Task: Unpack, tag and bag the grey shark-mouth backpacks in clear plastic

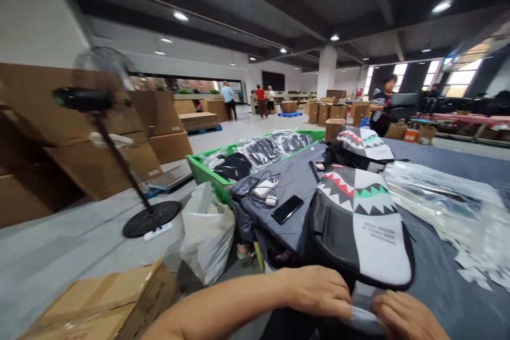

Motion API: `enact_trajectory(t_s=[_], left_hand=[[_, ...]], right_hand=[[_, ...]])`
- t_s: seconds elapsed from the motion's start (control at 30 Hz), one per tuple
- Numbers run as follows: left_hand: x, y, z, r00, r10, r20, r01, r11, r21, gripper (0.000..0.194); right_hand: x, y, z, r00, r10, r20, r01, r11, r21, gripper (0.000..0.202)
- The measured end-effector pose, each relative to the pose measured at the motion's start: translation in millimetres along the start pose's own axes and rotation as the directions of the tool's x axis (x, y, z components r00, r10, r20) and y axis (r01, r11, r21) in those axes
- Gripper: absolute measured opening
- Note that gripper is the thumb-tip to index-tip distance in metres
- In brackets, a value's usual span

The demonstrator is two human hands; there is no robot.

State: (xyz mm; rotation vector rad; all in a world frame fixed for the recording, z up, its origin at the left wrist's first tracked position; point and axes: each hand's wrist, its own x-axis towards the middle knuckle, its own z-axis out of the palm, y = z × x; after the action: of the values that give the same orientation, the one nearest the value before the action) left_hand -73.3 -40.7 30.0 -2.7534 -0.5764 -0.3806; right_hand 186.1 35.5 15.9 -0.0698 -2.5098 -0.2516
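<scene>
A black, grey and white backpack [358, 218] with red and green zigzag teeth lies on the cloth-covered table [446, 271]. At its near end, my left hand [319, 289] has its fingers closed on a translucent plastic piece [364, 314]. My right hand [404, 316] pinches the other side of the same plastic, close to the bottom of the frame. Behind the first backpack rests a second one [364, 143] with a similar pattern. A stack of clear plastic bags [434, 196] lies to the right.
A phone [287, 209] and white chargers with cables [266, 187] are on the table's left part. Beyond is a green bin [219, 183] of wrapped bags. A white sack [207, 234], a fan [129, 170] and cartons [99, 297] stand left. People are in the background.
</scene>
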Motion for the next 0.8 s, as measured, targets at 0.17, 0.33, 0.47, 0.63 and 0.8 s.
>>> enact_trajectory(t_s=[0.17,0.33,0.47,0.63,0.8], left_hand=[[9.8,-13.7,-0.5,0.993,0.08,0.084,-0.08,0.997,-0.003,0.019],[11.4,-14.7,0.0,0.99,0.026,0.141,-0.018,0.998,-0.054,0.027],[3.8,-13.4,-8.9,0.993,-0.003,0.122,0.013,0.996,-0.083,0.024],[-0.7,-22.7,-14.9,0.989,0.145,0.029,-0.142,0.986,-0.085,0.014],[3.5,-34.1,-6.2,0.929,0.354,-0.105,-0.353,0.935,0.024,0.017]], right_hand=[[3.6,0.5,-8.1,0.953,0.095,0.286,-0.1,0.995,0.001,0.009],[10.3,1.0,-17.9,0.887,0.05,0.458,-0.059,0.998,0.005,0.021],[15.0,3.1,-22.8,0.836,0.031,0.547,-0.065,0.997,0.042,0.021],[19.8,6.3,-30.0,0.795,0.0,0.607,-0.024,0.999,0.031,0.018],[25.8,12.4,-34.1,0.739,-0.023,0.673,0.008,1.0,0.026,0.017]])
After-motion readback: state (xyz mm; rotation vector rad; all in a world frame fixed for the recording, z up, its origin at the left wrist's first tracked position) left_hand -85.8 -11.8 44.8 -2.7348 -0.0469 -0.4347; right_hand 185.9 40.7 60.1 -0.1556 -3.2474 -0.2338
